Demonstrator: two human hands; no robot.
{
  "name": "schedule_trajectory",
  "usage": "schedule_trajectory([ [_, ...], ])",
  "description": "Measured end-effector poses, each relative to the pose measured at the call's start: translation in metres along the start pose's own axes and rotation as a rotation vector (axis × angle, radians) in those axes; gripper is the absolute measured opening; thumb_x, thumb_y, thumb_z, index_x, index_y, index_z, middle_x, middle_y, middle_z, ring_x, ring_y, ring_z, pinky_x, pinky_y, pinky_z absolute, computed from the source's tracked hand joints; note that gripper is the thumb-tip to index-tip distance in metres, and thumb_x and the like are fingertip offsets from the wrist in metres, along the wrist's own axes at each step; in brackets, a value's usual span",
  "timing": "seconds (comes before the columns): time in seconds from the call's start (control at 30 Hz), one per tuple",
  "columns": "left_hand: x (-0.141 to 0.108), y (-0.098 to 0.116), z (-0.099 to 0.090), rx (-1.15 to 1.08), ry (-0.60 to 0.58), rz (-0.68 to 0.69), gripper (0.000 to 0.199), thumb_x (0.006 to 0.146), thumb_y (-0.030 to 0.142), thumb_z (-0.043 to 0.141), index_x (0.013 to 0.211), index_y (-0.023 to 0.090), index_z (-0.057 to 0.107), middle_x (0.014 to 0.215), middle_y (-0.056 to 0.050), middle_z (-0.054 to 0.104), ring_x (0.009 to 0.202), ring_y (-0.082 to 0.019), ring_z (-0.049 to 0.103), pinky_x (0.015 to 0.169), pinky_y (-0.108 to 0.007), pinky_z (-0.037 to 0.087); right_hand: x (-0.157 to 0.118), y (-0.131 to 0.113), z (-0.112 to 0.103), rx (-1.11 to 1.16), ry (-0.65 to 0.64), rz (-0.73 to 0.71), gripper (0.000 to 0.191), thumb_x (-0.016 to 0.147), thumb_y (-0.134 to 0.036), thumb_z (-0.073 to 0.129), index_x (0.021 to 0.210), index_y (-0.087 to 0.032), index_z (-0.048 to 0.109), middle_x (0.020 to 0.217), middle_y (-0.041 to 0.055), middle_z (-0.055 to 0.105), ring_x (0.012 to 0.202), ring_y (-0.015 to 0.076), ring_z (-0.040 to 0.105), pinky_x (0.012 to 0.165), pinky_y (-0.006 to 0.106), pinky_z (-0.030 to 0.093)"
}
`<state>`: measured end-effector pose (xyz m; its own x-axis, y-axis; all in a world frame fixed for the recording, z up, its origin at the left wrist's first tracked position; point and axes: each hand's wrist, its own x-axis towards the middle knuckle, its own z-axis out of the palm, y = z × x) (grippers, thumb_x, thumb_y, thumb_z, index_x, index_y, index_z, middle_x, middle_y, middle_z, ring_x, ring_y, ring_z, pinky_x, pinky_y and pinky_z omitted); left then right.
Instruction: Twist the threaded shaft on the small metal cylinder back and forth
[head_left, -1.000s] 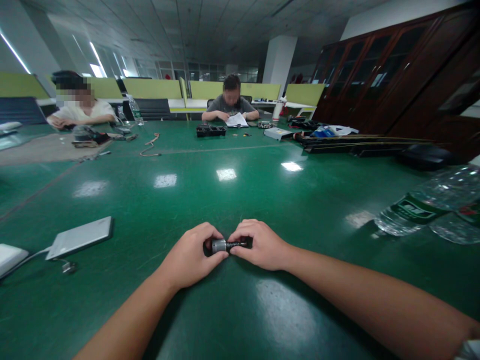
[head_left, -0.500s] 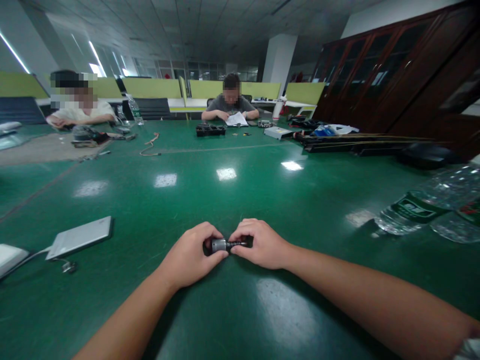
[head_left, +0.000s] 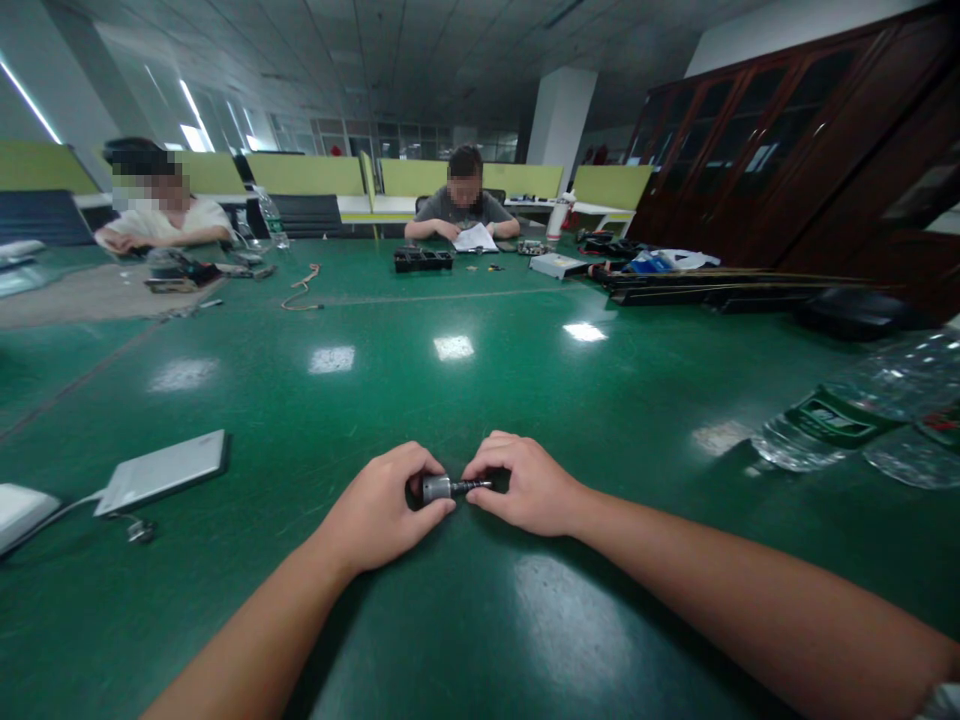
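My left hand [head_left: 390,508] grips a short grey metal cylinder [head_left: 436,488] between thumb and fingers, just above the green table. A thin dark shaft with spiral ridges [head_left: 478,485] sticks out of the cylinder to the right, its tip shiny. The exact kind of part cannot be made out. Around that shaft, close to the cylinder, my right hand [head_left: 529,487] pinches with thumb and forefinger; part of the ridged length shows between them. The cylinder's left end is hidden in my left hand.
A silver flat box with a cable [head_left: 163,472] lies at left. Clear plastic bottles [head_left: 832,425] lie at right. Beyond are a black tray [head_left: 423,260], a cord [head_left: 300,290] and dark long parts [head_left: 675,290]. Two people sit across the green table [head_left: 390,330].
My right thumb and forefinger have opened slightly around the shaft, and more of its ridges show. My left hand still holds the cylinder in nearly the same place.
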<state>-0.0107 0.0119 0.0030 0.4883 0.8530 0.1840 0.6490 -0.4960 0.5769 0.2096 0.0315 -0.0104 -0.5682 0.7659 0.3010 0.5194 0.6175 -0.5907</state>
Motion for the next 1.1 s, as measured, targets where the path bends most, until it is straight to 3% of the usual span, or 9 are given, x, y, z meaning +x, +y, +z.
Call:
schedule_trajectory([
  [1.1, 0.0015, -0.0076, -0.0037, 0.060, 0.046, 0.004, 0.014, 0.082, 0.029, 0.064, 0.093, 0.019, 0.063, 0.085, -0.003, 0.063, 0.077, -0.019, 0.059, 0.070, -0.031, 0.046, -0.0004, 0.0032, 0.0001, -0.056, 0.062, 0.071, 0.008, 0.074, -0.017, 0.072, 0.082, -0.020, 0.072, 0.078, 0.0018, 0.070, 0.079, 0.0175, 0.059, 0.078, 0.034, 0.042],
])
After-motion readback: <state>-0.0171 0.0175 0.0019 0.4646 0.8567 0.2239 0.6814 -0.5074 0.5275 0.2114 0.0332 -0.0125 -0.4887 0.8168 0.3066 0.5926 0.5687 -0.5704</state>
